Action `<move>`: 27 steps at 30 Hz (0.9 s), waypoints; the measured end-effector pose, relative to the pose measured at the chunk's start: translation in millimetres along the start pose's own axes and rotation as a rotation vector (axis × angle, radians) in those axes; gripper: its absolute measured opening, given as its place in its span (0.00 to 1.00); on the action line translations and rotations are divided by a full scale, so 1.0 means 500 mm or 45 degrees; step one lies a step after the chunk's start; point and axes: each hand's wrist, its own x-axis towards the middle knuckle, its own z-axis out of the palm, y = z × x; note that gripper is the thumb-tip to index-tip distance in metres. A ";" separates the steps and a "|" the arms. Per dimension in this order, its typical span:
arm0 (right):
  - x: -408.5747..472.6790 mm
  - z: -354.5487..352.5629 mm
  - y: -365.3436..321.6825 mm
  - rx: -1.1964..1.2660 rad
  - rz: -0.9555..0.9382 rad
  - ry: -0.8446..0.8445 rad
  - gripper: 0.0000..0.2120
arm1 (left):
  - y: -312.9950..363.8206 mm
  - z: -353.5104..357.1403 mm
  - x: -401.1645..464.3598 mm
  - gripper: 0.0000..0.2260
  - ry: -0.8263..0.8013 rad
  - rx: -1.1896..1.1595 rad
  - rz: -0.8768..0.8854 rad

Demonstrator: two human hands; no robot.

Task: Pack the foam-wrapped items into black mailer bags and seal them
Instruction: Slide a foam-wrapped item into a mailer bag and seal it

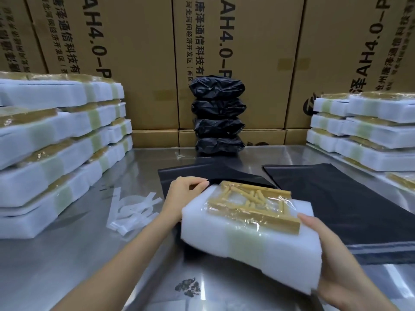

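Observation:
A white foam-wrapped item (249, 234), with tan wooden pieces under clear film on top and a pale tape band around it, is held tilted above the steel table. My right hand (330, 265) grips its near right edge. My left hand (179, 196) holds the mouth of a black mailer bag (179, 173) that lies flat beneath the item's far left corner. The bag's near part is hidden under the foam. Four filled black bags (217, 115) are stacked at the back centre.
Tall stacks of foam-wrapped items stand at the left (56, 140) and right (363, 131). A pile of flat black mailer bags (350, 209) lies to the right. Peeled white strips (132, 209) litter the steel table (78, 265). Cardboard boxes (139, 52) wall the back.

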 end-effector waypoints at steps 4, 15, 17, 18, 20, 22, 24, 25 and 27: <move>0.018 -0.026 -0.020 0.057 0.016 0.113 0.18 | -0.005 -0.010 -0.002 0.09 0.018 0.211 0.117; 0.024 -0.019 -0.028 0.126 -0.025 0.229 0.18 | 0.001 -0.008 -0.004 0.06 0.069 0.271 0.143; 0.027 -0.010 -0.018 0.107 -0.048 0.262 0.19 | 0.013 -0.008 0.000 0.06 0.129 0.219 0.148; 0.028 -0.006 -0.014 0.108 -0.063 0.275 0.19 | 0.019 -0.009 0.002 0.05 0.137 0.209 0.161; 0.034 -0.003 -0.007 0.105 -0.090 0.291 0.18 | 0.032 -0.011 0.001 0.06 0.121 0.233 0.200; 0.037 0.008 0.000 0.121 -0.121 0.316 0.18 | 0.044 -0.008 -0.003 0.06 0.074 0.348 0.273; 0.043 0.016 0.007 0.119 -0.132 0.353 0.19 | 0.053 -0.004 -0.007 0.07 0.021 0.468 0.332; 0.043 0.021 0.009 0.117 -0.132 0.363 0.19 | 0.058 -0.003 -0.007 0.07 0.007 0.498 0.336; 0.044 0.027 0.012 0.098 -0.136 0.366 0.19 | 0.067 -0.007 -0.002 0.08 0.008 0.464 0.290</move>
